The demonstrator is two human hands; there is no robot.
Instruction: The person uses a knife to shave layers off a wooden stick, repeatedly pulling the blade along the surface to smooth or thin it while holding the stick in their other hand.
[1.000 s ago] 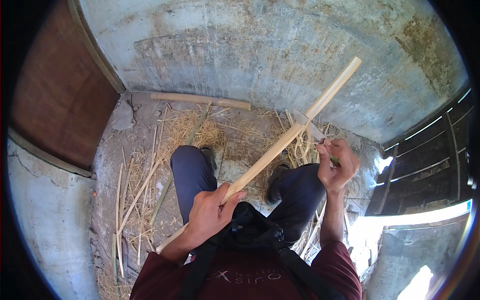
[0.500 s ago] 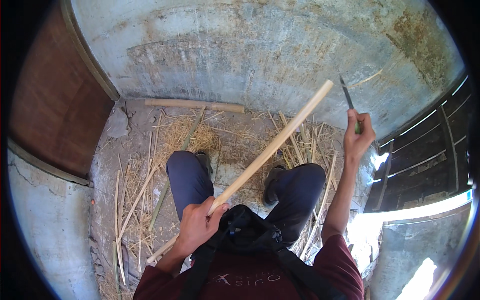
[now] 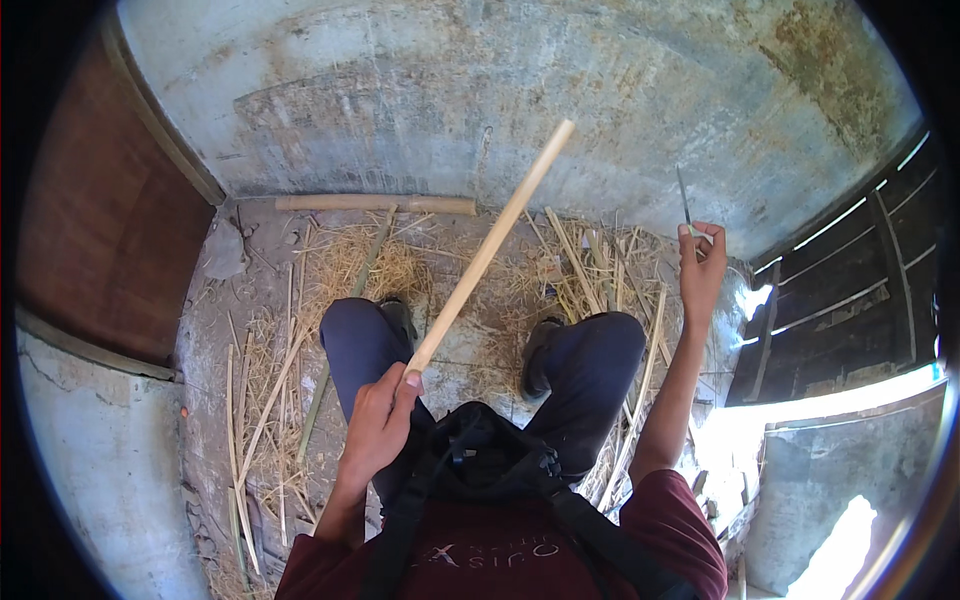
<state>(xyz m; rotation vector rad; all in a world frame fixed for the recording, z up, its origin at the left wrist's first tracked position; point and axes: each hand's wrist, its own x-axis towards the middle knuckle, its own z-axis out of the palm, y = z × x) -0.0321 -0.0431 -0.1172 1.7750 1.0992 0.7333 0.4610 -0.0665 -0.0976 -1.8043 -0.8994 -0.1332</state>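
Note:
My left hand (image 3: 380,425) is wrapped round a long pale bamboo stick (image 3: 492,247), which slants up and to the right in front of my knees. Below the grip, the stick's lower part is mostly hidden by my hand and forearm. Off to the right, my right hand (image 3: 704,258) grips a knife (image 3: 684,196) by its handle, the thin dark blade pointing up. Blade and stick are well apart. Most of the knife's handle is covered by my fingers.
Pale shavings (image 3: 375,265) and split strips (image 3: 262,400) litter the floor around my feet. A thick bamboo pole (image 3: 375,204) lies along the foot of the stained wall (image 3: 450,120). To the left stands a brown door panel (image 3: 110,210); dark boards (image 3: 845,300) are on the right.
The stick's far end has swung left and stands steeper. My right hand stays raised with the knife, slightly lower. A thin curled shaving near the blade is no longer seen there.

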